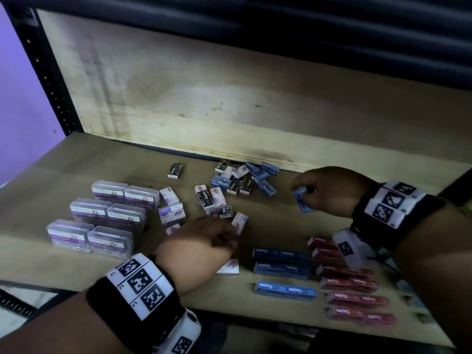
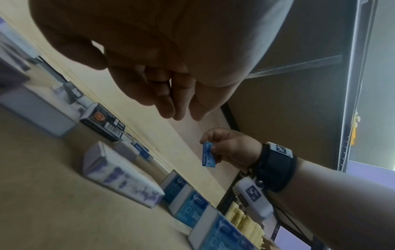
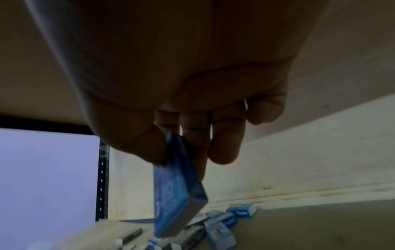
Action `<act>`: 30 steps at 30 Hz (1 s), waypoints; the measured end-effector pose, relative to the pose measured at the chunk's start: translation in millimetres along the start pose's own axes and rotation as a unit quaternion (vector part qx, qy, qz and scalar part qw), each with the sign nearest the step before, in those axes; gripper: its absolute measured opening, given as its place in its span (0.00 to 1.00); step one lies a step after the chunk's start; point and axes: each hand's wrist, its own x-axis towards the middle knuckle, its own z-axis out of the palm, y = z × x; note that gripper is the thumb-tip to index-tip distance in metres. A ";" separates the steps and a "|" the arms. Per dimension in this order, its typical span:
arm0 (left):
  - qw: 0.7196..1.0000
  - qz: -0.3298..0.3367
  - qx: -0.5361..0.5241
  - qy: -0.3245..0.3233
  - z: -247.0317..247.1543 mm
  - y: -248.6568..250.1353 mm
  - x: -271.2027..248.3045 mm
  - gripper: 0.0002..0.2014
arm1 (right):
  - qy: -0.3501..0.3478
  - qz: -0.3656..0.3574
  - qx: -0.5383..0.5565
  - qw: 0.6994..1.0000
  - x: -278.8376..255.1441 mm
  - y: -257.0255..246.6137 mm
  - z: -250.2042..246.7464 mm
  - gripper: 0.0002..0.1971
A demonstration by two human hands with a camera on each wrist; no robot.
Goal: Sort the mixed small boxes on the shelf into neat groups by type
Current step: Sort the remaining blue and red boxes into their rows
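My right hand (image 1: 310,191) is raised over the right middle of the shelf and pinches a small light blue box (image 1: 302,201) between thumb and fingers; the right wrist view shows that light blue box (image 3: 177,186) hanging on end from the fingertips. My left hand (image 1: 229,238) hovers low over the shelf with loosely curled fingers (image 2: 169,104) holding nothing. A white and purple box (image 1: 239,222) lies just past its fingertips. A mixed pile of small blue, black and white boxes (image 1: 242,177) lies by the back wall.
Several clear plastic cases (image 1: 102,215) stand grouped at the left, with white and purple boxes (image 1: 171,209) beside them. Dark blue Staples boxes (image 1: 281,261) and red Staples boxes (image 1: 355,290) lie in rows at the front right. One black box (image 1: 175,170) lies alone.
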 end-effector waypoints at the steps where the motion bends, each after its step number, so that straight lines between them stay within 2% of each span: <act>1: 1.000 -0.002 0.003 0.002 0.2 0.5 -0.7 0.10 | 0.004 0.004 0.011 1.000 -8.7 -2.1 1.1 0.17; 3: 1.000 -0.003 0.013 -0.002 0.6 1.2 -1.0 0.10 | 0.013 0.017 0.047 0.999 -26.8 -9.4 3.2 0.16; 7: 0.999 -0.009 0.026 -0.022 1.6 4.0 0.5 0.09 | 0.045 0.033 0.086 0.995 -61.6 -19.1 13.6 0.20; 12: 0.998 -0.006 0.039 -0.046 7.0 10.0 8.2 0.08 | 0.131 0.033 0.158 0.978 -91.0 -21.2 28.9 0.10; 17: 0.995 0.013 0.076 -0.070 11.9 15.6 21.5 0.09 | 0.103 0.039 0.188 0.976 -107.6 -18.8 35.2 0.10; 21: 0.990 0.044 0.103 -0.089 10.9 26.3 40.8 0.15 | 0.110 0.054 0.215 0.969 -111.6 -14.4 39.4 0.11; 24: 0.973 0.098 0.184 -0.099 9.7 33.8 62.7 0.09 | 0.112 0.055 0.214 0.969 -113.6 -12.0 42.8 0.12; 26: 0.961 0.105 0.235 -0.105 10.0 36.6 79.0 0.05 | 0.100 0.046 0.215 0.970 -115.0 -12.0 45.3 0.11; 30: 0.927 0.103 0.320 -0.165 13.6 47.3 117.5 0.09 | 0.099 0.045 0.209 0.972 -116.8 -11.7 50.3 0.11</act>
